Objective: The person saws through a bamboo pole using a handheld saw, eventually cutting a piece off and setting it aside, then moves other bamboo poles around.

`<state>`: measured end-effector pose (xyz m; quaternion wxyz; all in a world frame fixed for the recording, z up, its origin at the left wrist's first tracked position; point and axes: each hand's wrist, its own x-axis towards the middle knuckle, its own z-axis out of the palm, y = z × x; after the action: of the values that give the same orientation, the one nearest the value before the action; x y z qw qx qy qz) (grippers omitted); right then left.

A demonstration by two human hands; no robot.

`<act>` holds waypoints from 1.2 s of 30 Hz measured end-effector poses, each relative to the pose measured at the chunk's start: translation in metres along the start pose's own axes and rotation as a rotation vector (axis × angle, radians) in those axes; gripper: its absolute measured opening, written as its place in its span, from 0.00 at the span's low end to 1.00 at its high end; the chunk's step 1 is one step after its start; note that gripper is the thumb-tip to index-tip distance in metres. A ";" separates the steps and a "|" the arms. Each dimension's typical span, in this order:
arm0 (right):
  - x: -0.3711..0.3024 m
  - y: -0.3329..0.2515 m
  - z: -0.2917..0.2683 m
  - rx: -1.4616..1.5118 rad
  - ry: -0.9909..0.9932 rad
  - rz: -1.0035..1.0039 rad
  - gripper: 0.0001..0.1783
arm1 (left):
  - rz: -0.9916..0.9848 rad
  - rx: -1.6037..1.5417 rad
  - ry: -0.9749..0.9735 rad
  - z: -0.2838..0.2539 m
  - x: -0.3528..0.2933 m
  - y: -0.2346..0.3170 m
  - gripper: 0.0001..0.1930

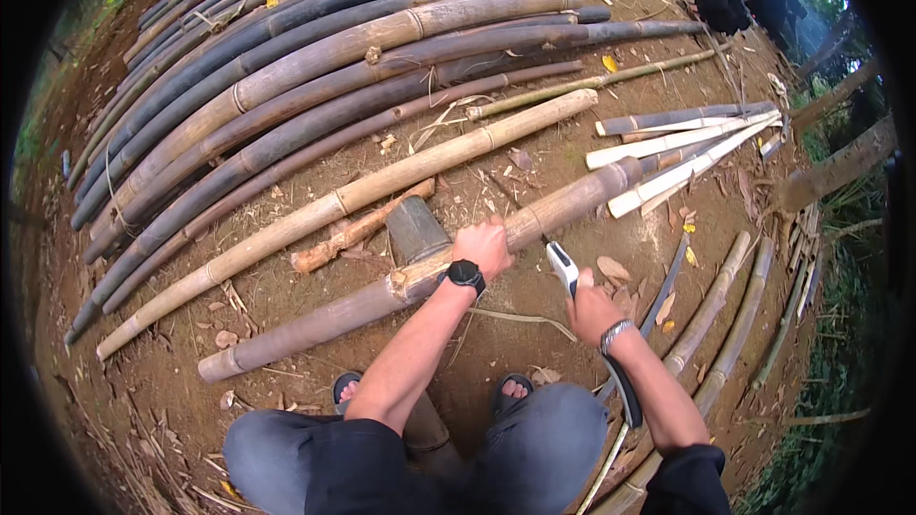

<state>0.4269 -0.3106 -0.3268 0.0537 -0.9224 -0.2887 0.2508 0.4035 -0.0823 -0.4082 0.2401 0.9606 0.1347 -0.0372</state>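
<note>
Across the middle of the frame, slanting from lower left to upper right, lies a thick bamboo pole point(415, 278), and that's what both hands are busy with. The left hand point(482, 246) is pressed down over the top of it, fingers curled around the far side, though I can't see all the fingertips. The right hand point(593, 308) is wrapped around the white-and-black handle of a saw point(561, 260), just right of center; its thin blade lies across the pole, up and right of the left hand. Can't tell how deep the teeth sit. Dark watch on the left wrist, metal band on the right.

Just above the pole, near center, there's a short dark bamboo section point(417, 229); can't tell if its end is open like a cup. A rough stick point(353, 231) lies beside it on the left. Higher up is a long pale pole point(343, 200), with a big row of bamboo point(286, 73) filling the upper left. Pale split pieces point(692, 160) fan out at right, and a person in dark clothes point(720, 2) is at upper right.
</note>
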 end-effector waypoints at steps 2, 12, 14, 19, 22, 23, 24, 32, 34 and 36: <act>-0.043 -0.016 0.000 0.044 -0.080 0.040 0.24 | -0.051 0.017 -0.019 0.001 -0.011 -0.022 0.27; -0.067 -0.022 -0.027 0.050 -0.135 0.055 0.18 | -0.106 0.043 0.073 0.002 -0.010 -0.039 0.26; -0.062 -0.007 -0.020 0.064 -0.052 0.022 0.17 | -0.080 0.060 0.091 0.011 -0.014 -0.017 0.26; -0.055 -0.021 -0.017 0.043 -0.133 0.138 0.21 | -0.046 0.038 0.011 0.005 -0.009 -0.020 0.26; -0.071 -0.011 -0.009 0.032 -0.174 0.095 0.24 | -0.103 0.112 0.076 0.034 -0.016 -0.029 0.26; -0.051 -0.009 -0.011 0.047 -0.062 0.057 0.23 | -0.088 0.077 0.051 0.026 -0.015 -0.010 0.26; -0.020 0.003 -0.002 0.045 -0.008 0.069 0.23 | -0.057 0.042 0.032 0.011 -0.010 0.012 0.26; -0.036 -0.015 -0.019 0.044 0.017 -0.004 0.18 | -0.077 0.022 0.107 0.000 -0.003 -0.010 0.24; -0.022 -0.004 -0.017 0.016 -0.024 0.019 0.18 | -0.033 -0.015 0.061 -0.016 -0.003 0.010 0.24; -0.059 -0.024 -0.022 0.041 -0.118 0.050 0.17 | -0.077 0.030 0.026 -0.015 -0.009 -0.018 0.24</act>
<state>0.3835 -0.3229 -0.2767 0.0491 -0.9116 -0.2632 0.3120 0.3896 -0.0619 -0.4024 0.2224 0.9586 0.1741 -0.0361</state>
